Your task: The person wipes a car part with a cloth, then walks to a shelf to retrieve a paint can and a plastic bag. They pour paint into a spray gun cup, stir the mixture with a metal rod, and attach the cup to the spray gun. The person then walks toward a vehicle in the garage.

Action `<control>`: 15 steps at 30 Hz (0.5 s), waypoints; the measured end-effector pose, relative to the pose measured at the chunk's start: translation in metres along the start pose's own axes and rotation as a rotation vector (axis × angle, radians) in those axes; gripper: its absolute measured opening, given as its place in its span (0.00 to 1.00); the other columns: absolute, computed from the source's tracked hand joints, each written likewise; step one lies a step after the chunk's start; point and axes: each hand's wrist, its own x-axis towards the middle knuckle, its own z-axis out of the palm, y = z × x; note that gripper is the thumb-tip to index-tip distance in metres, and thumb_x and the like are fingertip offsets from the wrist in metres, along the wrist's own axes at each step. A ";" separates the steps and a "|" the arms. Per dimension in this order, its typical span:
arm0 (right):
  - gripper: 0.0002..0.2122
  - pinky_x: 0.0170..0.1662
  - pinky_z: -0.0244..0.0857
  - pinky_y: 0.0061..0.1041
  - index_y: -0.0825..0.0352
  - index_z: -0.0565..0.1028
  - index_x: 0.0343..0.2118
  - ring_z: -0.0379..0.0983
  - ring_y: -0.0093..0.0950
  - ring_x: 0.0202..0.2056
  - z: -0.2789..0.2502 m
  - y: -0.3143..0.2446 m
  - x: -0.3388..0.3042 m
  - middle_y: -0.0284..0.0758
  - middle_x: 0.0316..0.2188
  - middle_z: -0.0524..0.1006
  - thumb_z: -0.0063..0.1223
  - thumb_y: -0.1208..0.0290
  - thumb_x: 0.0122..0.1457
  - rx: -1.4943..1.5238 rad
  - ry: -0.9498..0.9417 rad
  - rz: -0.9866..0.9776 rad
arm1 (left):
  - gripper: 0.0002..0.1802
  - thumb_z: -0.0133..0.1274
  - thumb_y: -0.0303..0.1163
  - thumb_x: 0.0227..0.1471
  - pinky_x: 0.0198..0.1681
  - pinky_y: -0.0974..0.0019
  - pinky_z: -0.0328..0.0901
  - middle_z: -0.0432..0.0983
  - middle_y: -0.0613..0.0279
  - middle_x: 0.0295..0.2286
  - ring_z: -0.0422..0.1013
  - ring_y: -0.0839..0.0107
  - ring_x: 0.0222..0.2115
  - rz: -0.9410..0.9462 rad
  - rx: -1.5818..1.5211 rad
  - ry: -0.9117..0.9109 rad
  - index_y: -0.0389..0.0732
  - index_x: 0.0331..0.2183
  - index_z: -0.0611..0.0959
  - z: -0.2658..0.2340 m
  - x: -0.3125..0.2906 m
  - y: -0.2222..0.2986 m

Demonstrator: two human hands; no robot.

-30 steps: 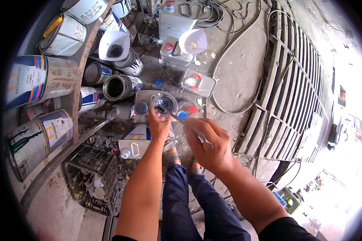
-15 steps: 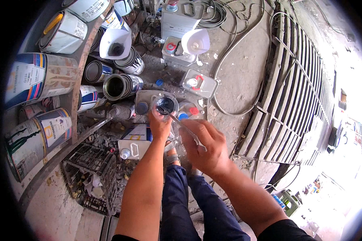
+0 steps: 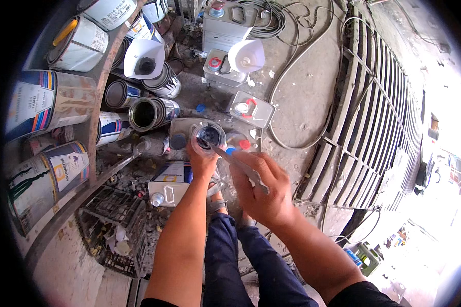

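My left hand (image 3: 202, 163) is wrapped round a clear plastic cup (image 3: 221, 137), held upright above the floor between the cans and jugs. Dark, wet paint (image 3: 208, 135) lies in the bottom of the cup. In my right hand (image 3: 265, 189) is a flat, paint-smeared grey stirring stick (image 3: 235, 160). It slants down to the left, and its far end dips over the rim into the dark paint. Its near end sticks out by my knuckles. Part of my left fingers is hidden behind the cup.
Paint cans (image 3: 51, 97) stand on a metal shelf at left, with an open can (image 3: 144, 113) beside it. Jugs (image 3: 252, 109) with red and white caps are on the floor, near a coiled hose (image 3: 269, 23). A black crate (image 3: 112, 225) is lower left; a slatted metal grille (image 3: 363, 123) is right.
The stick has turned in my right hand, so more of its flat face shows, and its tip has shifted within the cup. My left hand still holds the cup in nearly the same place.
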 end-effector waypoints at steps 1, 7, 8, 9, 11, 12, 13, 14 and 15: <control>0.19 0.35 0.69 0.34 0.69 0.72 0.40 0.73 0.39 0.33 -0.004 0.002 0.004 0.39 0.32 0.74 0.59 0.80 0.41 -0.018 -0.022 -0.043 | 0.43 0.68 0.39 0.33 0.49 0.55 0.59 0.65 0.48 0.43 0.63 0.52 0.44 -0.050 0.025 -0.023 0.36 0.49 0.66 0.000 -0.001 0.002; 0.20 0.36 0.69 0.34 0.68 0.72 0.40 0.73 0.39 0.33 -0.002 0.031 0.011 0.39 0.32 0.74 0.59 0.78 0.40 -0.062 -0.102 -0.073 | 0.45 0.68 0.39 0.34 0.53 0.52 0.56 0.61 0.44 0.47 0.60 0.48 0.49 -0.039 0.091 0.021 0.36 0.52 0.63 0.005 -0.007 0.021; 0.19 0.35 0.69 0.34 0.68 0.72 0.40 0.73 0.39 0.33 0.001 0.029 0.006 0.39 0.32 0.74 0.59 0.79 0.41 -0.038 -0.078 -0.039 | 0.45 0.68 0.39 0.34 0.53 0.52 0.56 0.61 0.44 0.47 0.60 0.48 0.49 -0.008 0.132 0.041 0.36 0.51 0.64 0.005 -0.006 0.022; 0.19 0.34 0.69 0.34 0.68 0.72 0.40 0.73 0.39 0.32 0.002 0.026 0.000 0.39 0.32 0.74 0.59 0.79 0.41 -0.015 -0.054 -0.004 | 0.43 0.68 0.40 0.35 0.52 0.53 0.57 0.63 0.45 0.46 0.61 0.48 0.48 0.040 0.158 0.109 0.36 0.50 0.65 0.009 -0.005 0.019; 0.17 0.32 0.70 0.33 0.69 0.72 0.40 0.73 0.39 0.31 0.001 0.024 -0.006 0.39 0.31 0.74 0.58 0.79 0.44 -0.016 -0.003 0.005 | 0.42 0.68 0.41 0.35 0.52 0.53 0.57 0.65 0.45 0.44 0.63 0.48 0.47 -0.064 0.052 0.033 0.35 0.49 0.67 0.009 -0.004 0.028; 0.17 0.32 0.69 0.33 0.69 0.72 0.40 0.73 0.39 0.31 -0.004 0.022 -0.008 0.39 0.30 0.73 0.58 0.79 0.44 -0.002 0.021 0.005 | 0.42 0.68 0.41 0.35 0.52 0.53 0.58 0.66 0.45 0.44 0.63 0.48 0.46 -0.114 -0.001 -0.006 0.35 0.49 0.67 0.009 -0.002 0.033; 0.17 0.32 0.69 0.34 0.69 0.72 0.40 0.73 0.39 0.31 -0.012 0.012 -0.006 0.39 0.30 0.73 0.58 0.79 0.44 0.017 0.041 0.001 | 0.41 0.68 0.43 0.35 0.51 0.53 0.58 0.68 0.45 0.43 0.65 0.49 0.45 -0.082 0.049 0.034 0.34 0.48 0.68 0.006 -0.004 0.035; 0.17 0.33 0.69 0.34 0.69 0.71 0.40 0.73 0.39 0.31 -0.020 0.004 -0.003 0.39 0.30 0.73 0.58 0.79 0.44 0.036 0.062 -0.005 | 0.43 0.68 0.43 0.34 0.51 0.53 0.59 0.68 0.44 0.44 0.65 0.49 0.45 -0.123 0.002 -0.019 0.33 0.48 0.67 0.001 -0.001 0.036; 0.17 0.33 0.69 0.33 0.69 0.72 0.40 0.73 0.39 0.32 -0.032 -0.001 0.001 0.39 0.30 0.73 0.58 0.79 0.44 0.043 0.034 -0.025 | 0.42 0.68 0.43 0.34 0.50 0.54 0.60 0.68 0.44 0.43 0.66 0.49 0.45 -0.130 0.069 -0.041 0.33 0.48 0.68 -0.004 -0.003 0.040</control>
